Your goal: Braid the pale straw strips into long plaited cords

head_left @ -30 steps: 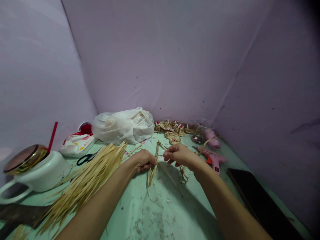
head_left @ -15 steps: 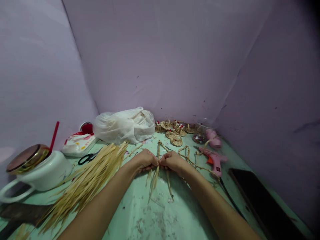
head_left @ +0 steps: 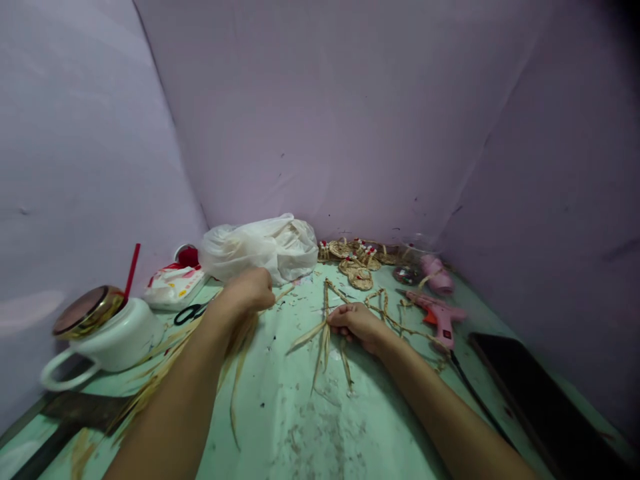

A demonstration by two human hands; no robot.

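Observation:
My right hand [head_left: 356, 323] is closed, pinning a half-braided bundle of straw strips [head_left: 325, 337] against the green table [head_left: 310, 427]; loose ends fan out toward me and the braided cord runs off to the right. My left hand [head_left: 249, 289] is closed over the top end of a big pile of pale straw strips [head_left: 165, 373] on the left, fingers curled down into it. What it grips is hidden under the hand.
A white plastic bag [head_left: 263, 248] lies at the back. Woven straw ornaments [head_left: 357, 257] sit along the wall. A pink glue gun [head_left: 437, 317], black scissors [head_left: 190, 312], a white lidded mug [head_left: 107, 330], a tissue pack [head_left: 173, 283] and a dark flat slab [head_left: 545, 400] surround the hands.
My left hand has let go of the braid and moved left to the straw pile. My right hand stays on the braid, pressing it down on the table.

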